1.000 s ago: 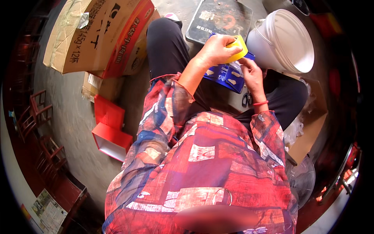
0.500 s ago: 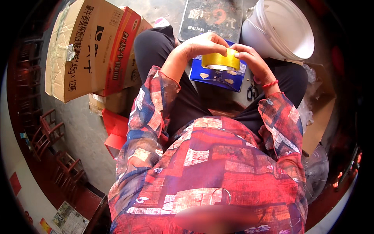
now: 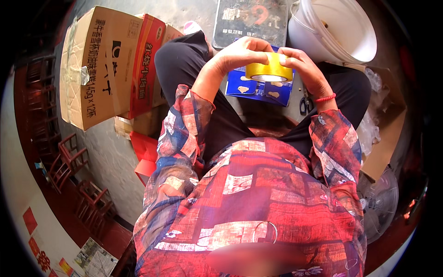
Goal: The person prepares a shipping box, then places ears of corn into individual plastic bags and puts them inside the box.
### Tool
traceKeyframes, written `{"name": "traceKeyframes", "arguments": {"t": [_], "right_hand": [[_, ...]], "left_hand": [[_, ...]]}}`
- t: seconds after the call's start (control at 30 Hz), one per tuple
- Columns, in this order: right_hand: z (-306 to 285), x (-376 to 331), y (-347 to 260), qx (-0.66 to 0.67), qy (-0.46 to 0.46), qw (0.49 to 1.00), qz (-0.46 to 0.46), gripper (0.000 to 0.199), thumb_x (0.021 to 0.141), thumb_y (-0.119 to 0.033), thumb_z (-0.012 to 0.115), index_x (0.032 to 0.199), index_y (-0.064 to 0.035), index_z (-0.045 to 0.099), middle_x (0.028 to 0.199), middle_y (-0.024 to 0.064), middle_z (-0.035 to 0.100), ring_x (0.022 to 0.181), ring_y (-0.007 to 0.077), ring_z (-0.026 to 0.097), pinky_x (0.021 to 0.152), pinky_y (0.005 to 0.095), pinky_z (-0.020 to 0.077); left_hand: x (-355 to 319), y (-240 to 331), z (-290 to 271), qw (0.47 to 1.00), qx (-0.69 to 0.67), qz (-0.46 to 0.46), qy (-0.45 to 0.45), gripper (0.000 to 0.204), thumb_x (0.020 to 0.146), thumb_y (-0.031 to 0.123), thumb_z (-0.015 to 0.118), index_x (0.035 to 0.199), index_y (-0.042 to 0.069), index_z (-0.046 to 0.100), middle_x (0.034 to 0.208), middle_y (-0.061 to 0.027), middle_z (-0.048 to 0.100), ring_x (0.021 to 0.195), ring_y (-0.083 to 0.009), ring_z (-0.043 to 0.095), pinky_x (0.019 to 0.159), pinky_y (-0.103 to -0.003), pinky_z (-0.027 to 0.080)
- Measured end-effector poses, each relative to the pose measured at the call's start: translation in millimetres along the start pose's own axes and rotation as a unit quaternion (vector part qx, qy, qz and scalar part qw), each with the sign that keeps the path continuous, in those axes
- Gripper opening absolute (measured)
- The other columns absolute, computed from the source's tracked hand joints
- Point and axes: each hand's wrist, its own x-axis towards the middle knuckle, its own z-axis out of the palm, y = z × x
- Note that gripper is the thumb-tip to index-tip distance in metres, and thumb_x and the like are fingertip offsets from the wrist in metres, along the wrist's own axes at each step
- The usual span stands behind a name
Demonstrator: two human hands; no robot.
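Between my two hands is a roll of yellow packing tape [image 3: 269,69], raised above a blue box [image 3: 258,94] with pale shapes printed on it. My left hand [image 3: 242,53] grips the roll's left side, its thumb along the upper edge. From the right, my right hand [image 3: 302,67] pinches the roll near its top edge with thumb and fingers; a red bracelet circles that wrist. Whether a tape end is lifted is too small to tell. Scissors with dark handles [image 3: 305,104] lie below my right wrist, beside the blue box.
Large cardboard cartons [image 3: 99,69] stand at left, with a red open box [image 3: 145,154] nearer me. Beyond my hands are a dark flat case [image 3: 251,23] and a white bucket [image 3: 318,34]. At right sit a carton with clear plastic [image 3: 392,120] and a fan [image 3: 380,203]. Wooden chairs [image 3: 67,159] line the far left.
Both hands and the tape roll have shifted slightly right in the picture, as has most of the scene with the head's movement. The hold on the roll looks the same.
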Motion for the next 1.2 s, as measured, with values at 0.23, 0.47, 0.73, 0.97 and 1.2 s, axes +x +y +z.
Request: {"name": "traceKeyframes", "arguments": {"t": [0.23,0.47,0.73,0.97,1.2], "right_hand": [[-7.5,-3.6,1.5,-0.01,-0.03,0.999,0.037,0.026,0.076,-0.031,0.055,0.075,-0.0055,0.051,0.069,-0.0037,0.047,0.069,0.0048,0.042,0.066,0.0202,0.0353],[-6.1,-5.8,-0.4,-0.052,0.114,0.988,-0.087,0.026,0.078,-0.03,0.058,0.083,-0.0044,0.057,0.093,0.0041,0.052,0.091,0.0109,0.049,0.08,0.0224,0.0386],[-26.1,-4.6,3.8,0.147,0.232,0.961,0.03,0.048,0.085,-0.044,0.045,0.116,-0.0074,0.051,0.115,0.009,0.054,0.109,0.0205,0.048,0.089,0.0342,0.037],[-11.1,3.0,15.5,0.143,0.203,0.968,-0.024,0.024,0.086,-0.026,0.052,0.092,-0.0039,0.059,0.083,0.0006,0.058,0.08,0.0077,0.052,0.074,0.0211,0.0399],[-10.3,1.4,20.6,0.146,0.156,0.977,-0.002,0.019,0.082,-0.021,0.051,0.087,-0.0035,0.059,0.079,0.0002,0.057,0.076,0.0071,0.05,0.074,0.021,0.038]], "left_hand": [[2.9,-7.1,11.8,0.999,-0.044,0.017,-0.025,0.035,0.072,0.019,0.058,0.1,-0.003,0.057,0.089,-0.0053,0.061,0.082,-0.0104,0.057,0.079,-0.022,0.043],[5.8,-4.3,20.5,0.992,-0.088,0.069,0.061,0.035,0.074,0.017,0.067,0.102,-0.002,0.056,0.091,-0.0054,0.061,0.084,-0.0106,0.057,0.079,-0.022,0.043],[13.8,-7.6,36.4,0.922,-0.288,0.175,0.193,0.03,0.074,0.002,0.068,0.099,0.0,0.051,0.093,-0.0065,0.061,0.085,-0.0121,0.059,0.078,-0.025,0.046],[22.5,-19.3,44.2,0.931,-0.305,0.119,0.163,0.021,0.083,0.017,0.059,0.096,0.001,0.053,0.088,-0.0082,0.062,0.081,-0.0147,0.06,0.077,-0.027,0.047],[25.1,-36.4,35.8,0.937,-0.292,0.031,0.19,0.026,0.088,0.026,0.054,0.09,0.001,0.06,0.076,-0.0067,0.063,0.059,-0.011,0.058,0.058,-0.021,0.048]]}}
